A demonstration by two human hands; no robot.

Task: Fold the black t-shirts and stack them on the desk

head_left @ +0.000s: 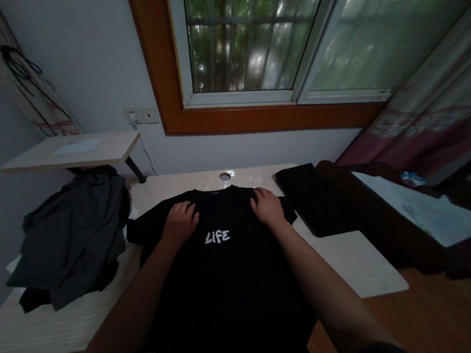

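A black T-shirt [230, 284] with white lettering [217, 237] on its chest lies spread over the pale table [119, 318], collar toward the wall and lower part over the front edge. My left hand [180, 221] rests on the shirt's upper left, near the shoulder, palm down with its fingers stretched out. On the upper right, my right hand [269, 206] lies palm down near the other shoulder, fingers extended and slightly bent. Both hands touch the cloth, and neither appears to grip it.
Dark grey clothes [73, 233] are heaped at the left, beneath a raised shelf [102, 149]. A folded black cloth [318, 201] lies at the right. Beyond it, a paper sheet [424, 207] rests on dark brown furniture. A round hole [226, 177] is near the table's back edge, below the window.
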